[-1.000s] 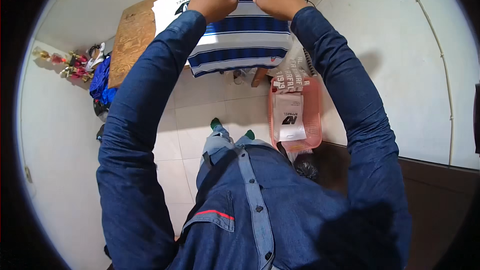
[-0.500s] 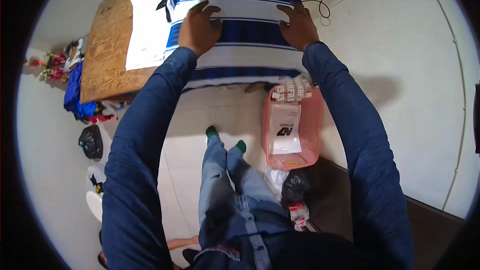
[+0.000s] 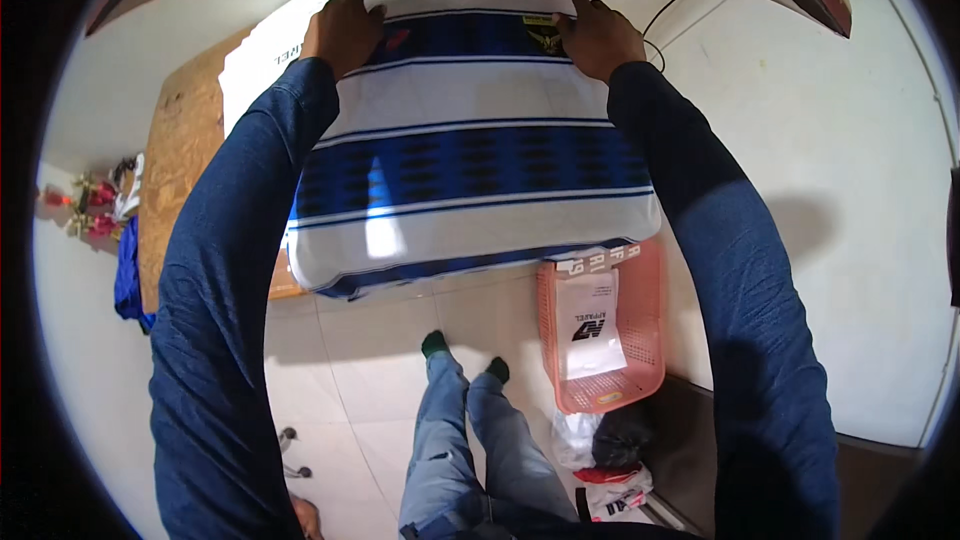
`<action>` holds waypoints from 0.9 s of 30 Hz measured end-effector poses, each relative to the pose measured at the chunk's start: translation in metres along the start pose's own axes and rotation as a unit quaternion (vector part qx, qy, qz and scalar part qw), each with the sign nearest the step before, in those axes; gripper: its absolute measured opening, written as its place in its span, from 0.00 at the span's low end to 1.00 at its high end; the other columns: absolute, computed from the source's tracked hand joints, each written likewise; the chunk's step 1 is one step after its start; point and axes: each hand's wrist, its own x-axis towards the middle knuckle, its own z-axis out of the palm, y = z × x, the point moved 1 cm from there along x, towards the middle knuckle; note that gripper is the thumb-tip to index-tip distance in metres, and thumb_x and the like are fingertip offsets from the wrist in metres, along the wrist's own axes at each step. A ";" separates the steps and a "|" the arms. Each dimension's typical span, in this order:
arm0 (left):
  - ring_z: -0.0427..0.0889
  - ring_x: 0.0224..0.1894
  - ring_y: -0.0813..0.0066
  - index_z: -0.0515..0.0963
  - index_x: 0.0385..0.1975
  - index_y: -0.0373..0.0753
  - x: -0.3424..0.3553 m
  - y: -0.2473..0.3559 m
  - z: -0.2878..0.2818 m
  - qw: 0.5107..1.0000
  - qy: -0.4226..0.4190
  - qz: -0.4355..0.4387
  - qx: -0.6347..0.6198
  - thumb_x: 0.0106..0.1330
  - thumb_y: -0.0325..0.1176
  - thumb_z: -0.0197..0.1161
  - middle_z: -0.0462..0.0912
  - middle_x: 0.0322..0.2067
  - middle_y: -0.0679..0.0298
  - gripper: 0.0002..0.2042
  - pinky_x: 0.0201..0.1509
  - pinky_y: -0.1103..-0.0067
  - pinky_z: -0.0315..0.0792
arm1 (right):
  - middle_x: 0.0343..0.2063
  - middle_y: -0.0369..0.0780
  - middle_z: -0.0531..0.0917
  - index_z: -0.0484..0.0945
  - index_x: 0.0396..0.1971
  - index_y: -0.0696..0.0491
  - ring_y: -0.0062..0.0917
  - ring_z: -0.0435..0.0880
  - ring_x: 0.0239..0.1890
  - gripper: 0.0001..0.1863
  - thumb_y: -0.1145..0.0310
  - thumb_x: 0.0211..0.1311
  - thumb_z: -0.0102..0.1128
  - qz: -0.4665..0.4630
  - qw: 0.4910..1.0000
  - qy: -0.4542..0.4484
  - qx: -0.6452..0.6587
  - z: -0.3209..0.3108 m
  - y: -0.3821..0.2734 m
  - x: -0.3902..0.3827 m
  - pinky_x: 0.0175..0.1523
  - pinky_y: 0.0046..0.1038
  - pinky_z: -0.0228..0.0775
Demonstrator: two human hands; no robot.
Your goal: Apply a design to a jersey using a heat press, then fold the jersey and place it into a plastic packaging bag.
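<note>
I'm likely straightening the striped shirt (image 3: pixel 480 90) on the table (image 3: pixel 182 145), left hand (image 3: pixel 343 35) and right hand (image 3: pixel 605 38) at its shoulders; whether either grip pinches, I can't tell. Next needs even tension.

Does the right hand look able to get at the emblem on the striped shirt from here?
Probably yes: the right hand is right beside the emblem on the striped shirt, and nothing visible between them blocks the way.
</note>
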 end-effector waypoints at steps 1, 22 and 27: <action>0.83 0.52 0.46 0.75 0.62 0.37 0.007 -0.002 0.003 0.999 -0.024 -0.008 0.021 0.74 0.48 0.55 0.84 0.49 0.43 0.25 0.58 0.60 0.77 | 0.54 0.50 0.82 0.69 0.67 0.51 0.48 0.81 0.58 0.30 0.46 0.76 0.46 0.007 1.000 -0.009 -0.004 0.001 -0.001 0.005 0.57 0.46 0.80; 0.81 0.55 0.40 0.81 0.51 0.38 0.028 -0.051 0.051 0.997 0.029 0.019 -0.070 0.74 0.38 0.54 0.82 0.53 0.39 0.15 0.59 0.59 0.74 | 0.52 0.47 0.86 0.81 0.54 0.50 0.41 0.83 0.57 0.18 0.59 0.70 0.56 -0.020 0.987 0.149 0.049 0.049 0.023 0.043 0.63 0.43 0.72; 0.83 0.52 0.42 0.82 0.52 0.38 0.028 -0.043 0.039 0.993 0.080 0.085 -0.008 0.73 0.41 0.58 0.84 0.51 0.42 0.16 0.58 0.61 0.75 | 0.57 0.48 0.83 0.80 0.57 0.48 0.44 0.80 0.59 0.18 0.59 0.71 0.55 -0.084 0.974 0.184 0.101 0.069 0.042 0.055 0.65 0.44 0.68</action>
